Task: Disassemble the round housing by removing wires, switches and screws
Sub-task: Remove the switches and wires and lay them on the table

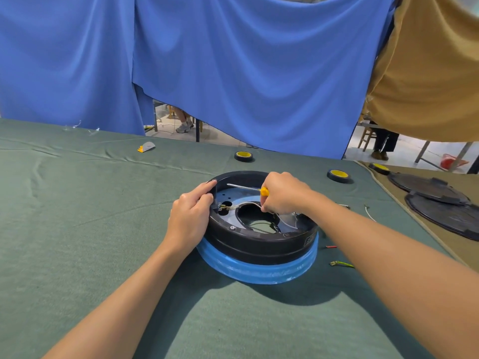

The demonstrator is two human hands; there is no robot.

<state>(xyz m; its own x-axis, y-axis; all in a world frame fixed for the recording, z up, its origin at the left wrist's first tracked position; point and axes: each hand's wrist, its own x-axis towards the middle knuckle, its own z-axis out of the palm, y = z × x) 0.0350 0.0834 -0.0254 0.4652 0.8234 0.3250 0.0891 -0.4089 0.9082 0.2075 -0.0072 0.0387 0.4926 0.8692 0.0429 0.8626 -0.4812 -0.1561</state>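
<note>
Unseen bits
Right hand (pixel 283 194) hides most of the screwdriver (pixel 243 187) handle; housing (pixel 259 248) label (pixel 309 240) at 4 o'clock unreadable; lids (pixel 451 217) at 3 o'clock cut off.

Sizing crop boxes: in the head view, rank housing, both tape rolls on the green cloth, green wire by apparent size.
1. housing
2. right tape roll, left tape roll: alike; left farther, unranked
3. green wire
</note>
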